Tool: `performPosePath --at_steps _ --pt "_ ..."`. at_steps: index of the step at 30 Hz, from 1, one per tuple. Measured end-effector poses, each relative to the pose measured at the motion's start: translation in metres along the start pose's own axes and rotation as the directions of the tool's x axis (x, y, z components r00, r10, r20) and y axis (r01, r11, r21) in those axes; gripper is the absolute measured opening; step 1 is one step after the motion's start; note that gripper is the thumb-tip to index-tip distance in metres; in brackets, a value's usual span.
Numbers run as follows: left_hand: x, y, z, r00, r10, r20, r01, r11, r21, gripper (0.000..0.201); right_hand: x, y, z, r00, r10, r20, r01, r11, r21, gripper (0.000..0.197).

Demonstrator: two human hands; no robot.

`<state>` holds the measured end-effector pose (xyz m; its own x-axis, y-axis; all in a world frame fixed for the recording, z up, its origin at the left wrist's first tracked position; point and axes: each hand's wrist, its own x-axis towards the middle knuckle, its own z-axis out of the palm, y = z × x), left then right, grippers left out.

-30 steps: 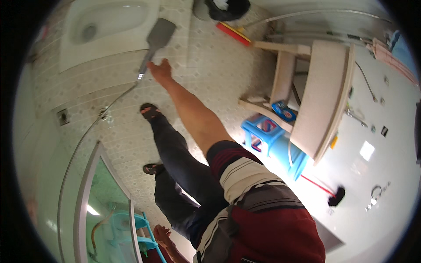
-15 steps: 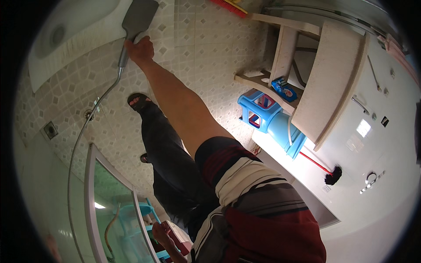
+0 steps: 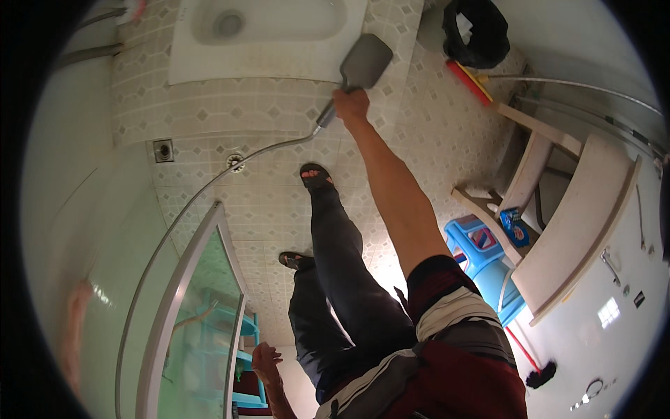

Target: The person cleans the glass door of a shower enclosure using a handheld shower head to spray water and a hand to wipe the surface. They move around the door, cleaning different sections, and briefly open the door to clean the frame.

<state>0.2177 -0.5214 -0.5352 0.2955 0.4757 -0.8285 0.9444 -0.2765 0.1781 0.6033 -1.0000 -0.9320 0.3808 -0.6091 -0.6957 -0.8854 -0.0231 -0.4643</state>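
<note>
My right hand is closed around the neck of a grey shower head with a broad paddle-shaped face. The head hangs over the tiled floor beside the right end of a white squat toilet. A metal hose runs from its handle down the left side of the view. My left hand hangs low by my side, near a framed glass door. Its fingers are loosely bent and apart, with nothing visible in them.
A floor drain and a square drain cover lie left of my sandalled feet. At right are a black-lined bin, a red-and-yellow brush, a beige shelf unit and a blue stool. A turquoise rack stands behind the door.
The view has swung left, so the squat toilet and bin show more fully. My right hand still grips the shower head, now lower and further right in the picture.
</note>
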Motion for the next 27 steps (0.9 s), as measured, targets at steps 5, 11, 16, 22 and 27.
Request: performPosePath --at_steps 5,11,16,22,27 --pt "-0.042 0.046 0.014 0.99 -0.138 0.009 0.134 0.945 -0.298 0.03 -0.115 -0.038 -0.051 0.888 -0.459 0.008 0.458 0.884 -0.095 0.036" --pt "-0.091 0.092 -0.014 0.997 0.011 -0.079 -0.041 0.917 -0.396 0.026 -0.347 -0.128 -0.123 0.767 -0.642 0.021 0.608 0.737 0.295 0.039" --pt "-0.154 0.138 -0.049 0.939 0.225 -0.261 -0.338 0.747 -0.572 0.029 -0.531 -0.191 -0.149 0.423 -0.881 0.21 0.739 0.47 0.482 0.043" --pt "-0.252 0.186 -0.13 0.717 0.507 -0.479 -0.694 0.455 -0.558 0.045 -0.68 -0.22 -0.169 -0.314 -0.89 0.332 0.882 -0.143 0.45 0.035" --pt "-0.29 0.165 -0.172 0.524 0.495 -0.693 -0.821 0.076 -0.566 0.07 -0.786 -0.219 -0.172 -0.609 -0.711 0.351 0.695 -0.265 0.668 0.043"
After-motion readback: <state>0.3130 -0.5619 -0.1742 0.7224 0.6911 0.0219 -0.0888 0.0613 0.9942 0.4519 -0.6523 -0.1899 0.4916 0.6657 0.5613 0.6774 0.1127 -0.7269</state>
